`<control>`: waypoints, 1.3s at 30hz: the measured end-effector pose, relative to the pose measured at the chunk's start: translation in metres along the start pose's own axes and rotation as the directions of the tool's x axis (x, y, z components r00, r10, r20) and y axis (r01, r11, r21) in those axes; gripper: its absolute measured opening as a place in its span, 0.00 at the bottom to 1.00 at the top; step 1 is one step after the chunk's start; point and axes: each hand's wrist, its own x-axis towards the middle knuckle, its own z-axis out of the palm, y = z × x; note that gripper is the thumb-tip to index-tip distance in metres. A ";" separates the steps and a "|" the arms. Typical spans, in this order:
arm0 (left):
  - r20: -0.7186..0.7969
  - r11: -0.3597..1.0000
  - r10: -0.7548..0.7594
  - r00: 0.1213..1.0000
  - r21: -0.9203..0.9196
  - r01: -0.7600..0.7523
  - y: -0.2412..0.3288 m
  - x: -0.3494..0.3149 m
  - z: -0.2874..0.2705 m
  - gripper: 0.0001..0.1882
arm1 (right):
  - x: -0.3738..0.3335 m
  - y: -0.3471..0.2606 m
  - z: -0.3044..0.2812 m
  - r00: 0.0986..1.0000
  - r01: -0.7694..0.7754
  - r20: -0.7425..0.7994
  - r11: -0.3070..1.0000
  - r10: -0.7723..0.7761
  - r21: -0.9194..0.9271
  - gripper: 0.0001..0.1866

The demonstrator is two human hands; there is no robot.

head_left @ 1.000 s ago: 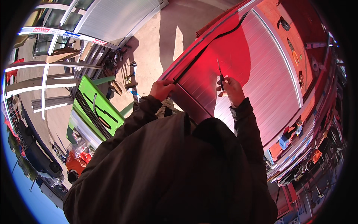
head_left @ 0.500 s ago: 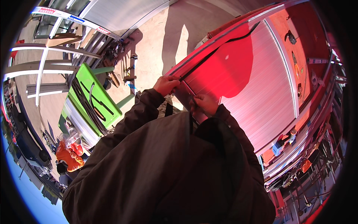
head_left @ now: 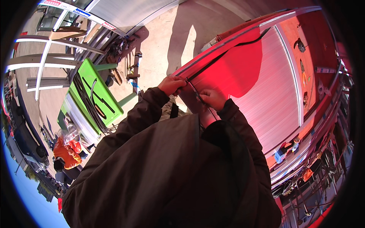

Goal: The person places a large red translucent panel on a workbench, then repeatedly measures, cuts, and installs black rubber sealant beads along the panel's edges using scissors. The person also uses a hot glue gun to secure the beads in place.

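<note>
A large ribbed panel (head_left: 273,91), lit red and pink, lies in front of me to the right. A long black flexible strip (head_left: 213,62) runs along its far-left edge and bends loose near the far end. At the panel's near-left corner my left hand (head_left: 172,85) is closed, pinching the strip against the edge. My right hand (head_left: 213,99) is closed on the same strip a little to the right, along the panel's near edge. Between both hands the strip follows that edge, and its tail hangs down toward my jacket. My fingertips are partly hidden.
Under the panel is an orange-red work surface (head_left: 291,30), with hand tools (head_left: 299,45) on its right side. A green table (head_left: 88,69) to my left holds black strips (head_left: 86,100). Metal frames (head_left: 43,64) stand behind it. A person in orange (head_left: 67,152) is at lower left.
My right hand has moved slightly up and right along the near edge, and more of the strip shows between my hands. My left hand stays at the corner. The view has shifted slightly.
</note>
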 end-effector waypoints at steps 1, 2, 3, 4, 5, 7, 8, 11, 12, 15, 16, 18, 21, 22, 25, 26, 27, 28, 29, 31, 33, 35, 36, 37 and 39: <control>0.009 1.000 -0.004 1.000 -0.019 0.005 -0.001 0.000 -0.001 0.10 | -0.002 -0.004 0.001 1.000 0.008 0.012 1.000 -0.008 -0.016 0.17; 0.014 1.000 -0.003 1.000 -0.029 0.003 0.000 -0.001 0.000 0.10 | -0.003 -0.007 0.003 1.000 0.016 0.024 0.999 -0.015 -0.031 0.17; 0.019 0.999 -0.001 1.000 -0.039 0.001 0.002 -0.003 0.002 0.10 | -0.001 -0.006 0.003 0.999 0.019 0.027 0.999 -0.018 -0.045 0.17; 0.023 0.999 0.001 1.000 -0.049 0.000 0.002 -0.004 0.003 0.10 | 0.000 -0.005 0.004 0.999 0.021 0.031 0.998 -0.020 -0.059 0.18; 0.030 0.999 0.001 1.000 -0.053 0.001 0.002 -0.004 0.003 0.10 | 0.001 -0.004 0.004 0.999 0.025 0.035 0.997 -0.022 -0.073 0.18; 0.045 0.998 0.000 0.999 -0.062 0.003 0.001 -0.003 0.003 0.10 | 0.003 0.000 0.002 0.999 0.024 0.030 0.997 -0.022 -0.068 0.18; 0.041 0.998 -0.008 0.999 -0.059 0.010 0.002 -0.003 0.004 0.10 | 0.004 0.003 0.000 0.999 0.026 0.028 0.997 -0.024 -0.067 0.18; 0.029 0.999 -0.022 0.999 -0.047 0.023 0.006 -0.005 0.009 0.09 | 0.007 0.012 -0.006 1.000 0.014 0.023 1.000 -0.015 0.011 0.17; 0.024 0.999 -0.020 1.000 -0.041 0.021 0.005 -0.004 0.010 0.09 | 0.007 0.013 -0.007 1.000 0.011 0.029 1.000 -0.011 0.003 0.17; -0.006 0.999 -0.023 1.000 -0.045 0.023 0.003 -0.003 0.011 0.09 | 0.009 0.014 -0.009 0.999 0.021 0.044 1.000 -0.021 -0.006 0.17; -0.019 0.998 -0.024 1.000 -0.053 0.023 0.001 -0.002 0.012 0.09 | 0.007 0.016 -0.009 0.998 0.036 0.048 0.999 -0.036 0.001 0.17; -0.019 0.999 -0.027 0.999 -0.042 0.026 -0.005 0.001 0.007 0.10 | 0.006 0.018 -0.003 0.997 0.051 0.055 0.999 -0.052 0.019 0.16; -0.022 0.999 -0.010 1.000 -0.049 0.009 -0.010 0.003 0.009 0.10 | -0.001 0.018 -0.004 0.991 0.092 0.105 0.995 -0.088 -0.030 0.14; -0.006 1.000 -0.024 1.000 0.001 0.024 -0.007 0.005 0.010 0.10 | -0.001 0.025 -0.008 0.986 0.116 0.120 0.993 -0.119 0.036 0.14; -0.057 0.997 0.013 0.998 0.083 -0.009 -0.001 -0.002 0.015 0.09 | -0.004 0.031 -0.013 0.988 0.137 0.079 0.988 -0.132 -0.066 0.13; -0.050 0.995 0.030 0.998 0.092 -0.025 -0.003 0.001 0.017 0.09 | -0.010 0.023 -0.009 0.989 0.126 0.087 0.988 -0.118 -0.088 0.13; -0.044 0.994 0.045 0.998 0.102 -0.041 -0.007 0.000 0.014 0.09 | -0.015 0.016 0.000 0.990 0.109 0.092 0.993 -0.105 -0.039 0.13; -0.028 0.994 0.084 0.996 0.079 -0.082 -0.006 -0.005 0.013 0.10 | -0.018 0.016 0.003 0.989 0.119 0.094 0.992 -0.114 -0.050 0.12; -0.014 0.991 0.123 0.992 0.056 -0.122 -0.006 -0.013 0.011 0.10 | -0.021 0.017 0.008 0.988 0.129 0.097 0.990 -0.123 -0.059 0.12; -0.065 0.980 0.187 0.980 -0.060 -0.191 -0.027 -0.035 -0.007 0.12 | -0.026 0.007 0.030 0.974 0.223 0.097 0.954 -0.207 -0.202 0.12; -0.126 0.970 0.190 0.974 -0.132 -0.206 -0.060 -0.060 -0.048 0.12 | -0.018 0.014 0.046 0.966 0.250 0.107 0.956 -0.236 -0.152 0.11; -0.396 0.962 0.119 0.911 -0.181 -0.204 -0.130 -0.074 -0.109 0.12 | 0.002 0.025 0.071 0.982 0.189 0.016 0.963 -0.190 -0.192 0.10; -0.533 0.952 0.032 0.845 -0.241 -0.188 -0.175 -0.077 -0.147 0.13 | 0.013 0.030 0.093 0.962 0.239 -0.056 0.919 -0.269 -0.313 0.10; -0.702 0.951 0.048 0.711 -0.185 -0.247 -0.219 -0.083 -0.184 0.14 | 0.025 0.039 0.102 0.955 0.247 -0.049 0.874 -0.294 -0.419 0.10; -0.915 1.000 0.007 0.404 0.001 -0.014 -0.303 -0.099 -0.261 0.16 | 0.048 0.048 0.138 0.934 0.295 -0.016 0.798 -0.356 -0.526 0.10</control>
